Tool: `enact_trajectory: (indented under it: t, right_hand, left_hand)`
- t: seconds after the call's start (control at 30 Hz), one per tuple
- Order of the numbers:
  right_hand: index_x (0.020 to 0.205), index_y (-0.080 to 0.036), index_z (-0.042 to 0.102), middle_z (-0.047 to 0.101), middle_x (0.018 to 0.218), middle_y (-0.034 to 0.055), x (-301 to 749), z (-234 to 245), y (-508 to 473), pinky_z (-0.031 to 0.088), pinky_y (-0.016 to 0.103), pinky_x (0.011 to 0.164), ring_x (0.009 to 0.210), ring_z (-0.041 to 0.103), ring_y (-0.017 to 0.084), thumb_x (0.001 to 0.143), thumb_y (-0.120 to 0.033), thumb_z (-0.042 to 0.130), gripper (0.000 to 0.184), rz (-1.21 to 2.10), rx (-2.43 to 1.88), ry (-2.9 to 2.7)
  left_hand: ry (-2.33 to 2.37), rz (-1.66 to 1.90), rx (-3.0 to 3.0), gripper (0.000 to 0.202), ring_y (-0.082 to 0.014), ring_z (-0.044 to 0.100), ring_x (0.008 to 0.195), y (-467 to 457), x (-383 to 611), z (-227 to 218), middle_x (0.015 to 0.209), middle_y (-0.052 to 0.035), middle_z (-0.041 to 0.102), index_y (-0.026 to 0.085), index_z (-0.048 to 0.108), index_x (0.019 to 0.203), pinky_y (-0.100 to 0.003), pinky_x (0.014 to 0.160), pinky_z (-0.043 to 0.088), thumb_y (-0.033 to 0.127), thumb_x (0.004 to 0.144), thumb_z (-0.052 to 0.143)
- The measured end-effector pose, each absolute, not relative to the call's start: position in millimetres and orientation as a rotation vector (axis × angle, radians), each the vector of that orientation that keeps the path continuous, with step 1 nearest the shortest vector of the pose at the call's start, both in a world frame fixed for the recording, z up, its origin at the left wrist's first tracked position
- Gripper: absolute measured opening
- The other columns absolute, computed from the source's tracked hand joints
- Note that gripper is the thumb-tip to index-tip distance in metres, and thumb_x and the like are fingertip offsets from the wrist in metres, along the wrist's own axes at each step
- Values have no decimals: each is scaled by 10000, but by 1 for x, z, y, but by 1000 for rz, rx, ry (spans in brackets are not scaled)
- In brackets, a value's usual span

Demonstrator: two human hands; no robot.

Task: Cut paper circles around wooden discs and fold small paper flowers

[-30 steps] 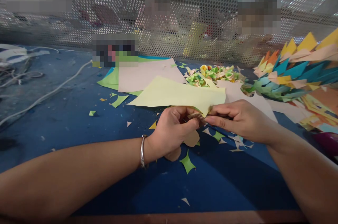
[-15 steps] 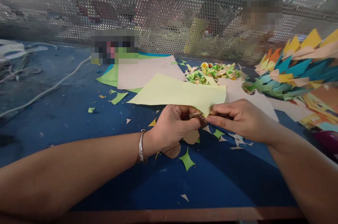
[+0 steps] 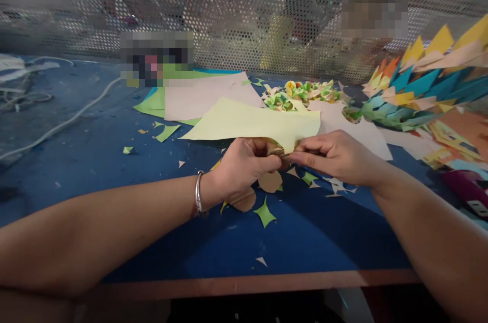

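A pale yellow sheet of paper (image 3: 251, 122) spans the space in front of both hands. My left hand (image 3: 240, 165) is closed on its near edge, with thumb and fingers around a small brownish piece, partly hidden, that looks like card. My right hand (image 3: 335, 158) pinches the sheet's near right corner, close to the left fingertips. Below the hands lie a round tan card piece (image 3: 270, 182) and a larger brown one (image 3: 244, 200), partly covered by my left hand. A green four-pointed paper scrap (image 3: 265, 213) rests on the blue table just nearer.
Behind the sheet are a pale pink sheet (image 3: 213, 92) and a pile of small cut paper pieces (image 3: 301, 93). Layered folded-paper points (image 3: 419, 84) stand at right, above a purple object (image 3: 463, 188). A white cord (image 3: 76, 117) crosses the left; a perforated metal panel (image 3: 236, 23) stands behind.
The view has tipped down slightly, so everything sits higher and more of the table's front edge and the purple object shows. Both hands keep their hold on the yellow paper, nearly unchanged.
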State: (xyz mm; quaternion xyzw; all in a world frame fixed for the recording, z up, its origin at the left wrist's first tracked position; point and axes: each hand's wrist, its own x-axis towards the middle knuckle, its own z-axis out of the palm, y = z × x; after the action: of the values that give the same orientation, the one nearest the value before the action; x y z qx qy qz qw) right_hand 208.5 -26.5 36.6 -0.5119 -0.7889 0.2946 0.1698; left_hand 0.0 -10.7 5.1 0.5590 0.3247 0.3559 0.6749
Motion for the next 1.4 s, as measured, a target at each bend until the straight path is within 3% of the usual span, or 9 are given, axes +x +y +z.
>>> enact_trajectory:
  t: [0.5, 0.6, 0.8, 0.93, 1.13, 1.27, 1.4]
  right_hand:
    - [623, -188, 501, 366, 552, -59, 219, 40, -22, 242, 231, 460, 503, 320, 79, 844, -573, 647, 467, 928, -1390, -2322]
    - [634, -191, 525, 395, 558, -52, 226, 42, -20, 251, 234, 464, 512, 334, 87, 817, -572, 671, 448, 1038, -1402, -2416]
    - [620, -192, 563, 456, 553, -33, 237, 54, -26, 271, 237, 453, 506, 382, 99, 802, -569, 674, 433, 1366, -1475, -2635]
    - [653, -190, 603, 495, 583, -33, 235, 57, -30, 314, 237, 501, 539, 417, 98, 796, -532, 705, 384, 1234, -1390, -2529]
    - [879, -161, 654, 503, 621, -49, 212, 38, -32, 256, 226, 475, 539, 371, 74, 762, -444, 779, 331, 1013, -1223, -2041]
    - [870, -142, 660, 405, 552, -85, 200, 31, -34, 186, 229, 440, 489, 290, 53, 760, -414, 786, 319, 1030, -1150, -1977]
    - [816, -148, 624, 405, 552, -85, 193, 29, -37, 170, 229, 429, 474, 275, 46, 785, -380, 754, 267, 1048, -1122, -1906]
  left_hand:
    - [654, 641, 1355, 104, -100, 594, 672, -48, -4, 25, 685, -4, 673, 149, 650, 641, -221, 647, 463, 80, 714, 625]
    - [489, 537, 1378, 102, -105, 600, 674, -74, -8, 40, 716, 0, 662, 155, 662, 736, -233, 656, 487, 70, 746, 607]
    - [603, 850, 1445, 277, -137, 635, 655, -61, -6, 36, 628, 43, 605, 204, 527, 938, -230, 557, 432, 127, 727, 689]
    - [730, 1012, 1449, 417, -136, 643, 662, -36, -2, 16, 648, 52, 598, 218, 463, 1004, -268, 619, 465, 145, 691, 729]
    - [702, 1016, 1498, 474, -132, 626, 637, -36, 0, 10, 599, 94, 525, 227, 392, 1052, -274, 626, 460, 178, 701, 708]
    - [745, 971, 1531, 486, -134, 626, 630, -36, 1, 10, 592, 101, 522, 219, 382, 1067, -263, 610, 452, 170, 700, 697]
    - [754, 980, 1418, 528, -140, 649, 660, -32, 1, 6, 623, 81, 583, 209, 420, 1101, -251, 615, 464, 169, 686, 744]
